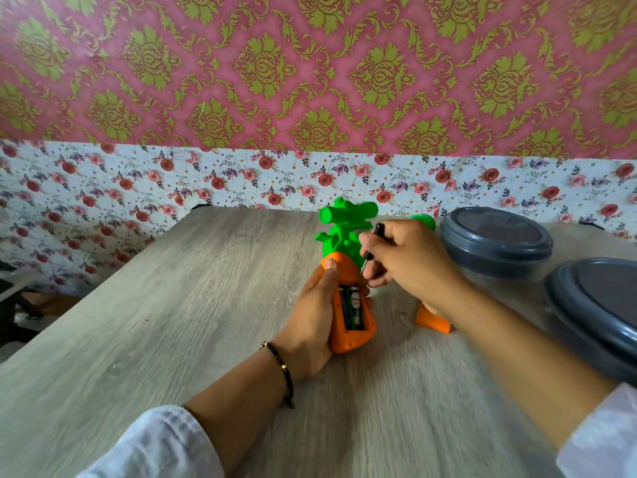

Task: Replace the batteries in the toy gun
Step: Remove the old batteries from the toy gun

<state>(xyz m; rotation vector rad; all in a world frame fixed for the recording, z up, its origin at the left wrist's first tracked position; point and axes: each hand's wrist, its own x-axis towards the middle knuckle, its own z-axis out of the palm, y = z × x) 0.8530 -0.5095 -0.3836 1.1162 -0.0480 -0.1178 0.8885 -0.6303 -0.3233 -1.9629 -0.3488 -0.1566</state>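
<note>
My left hand (312, 322) grips an orange and green toy gun (348, 270) by its orange handle, held upright over the wooden table (172, 322). The handle's battery compartment is open and batteries (352, 310) show inside. My right hand (410, 260) holds a small black screwdriver (372, 246), its tip close to the orange body just above the compartment. An orange piece (432, 320) lies on the table under my right wrist, partly hidden. A green part (425, 220) peeks out behind my right hand.
Two round grey lidded containers stand at the right: one (496, 241) at the back, one (596, 312) nearer and cut off by the frame edge. A floral-papered wall (241, 181) runs along the table's far edge. The table's left edge falls away diagonally.
</note>
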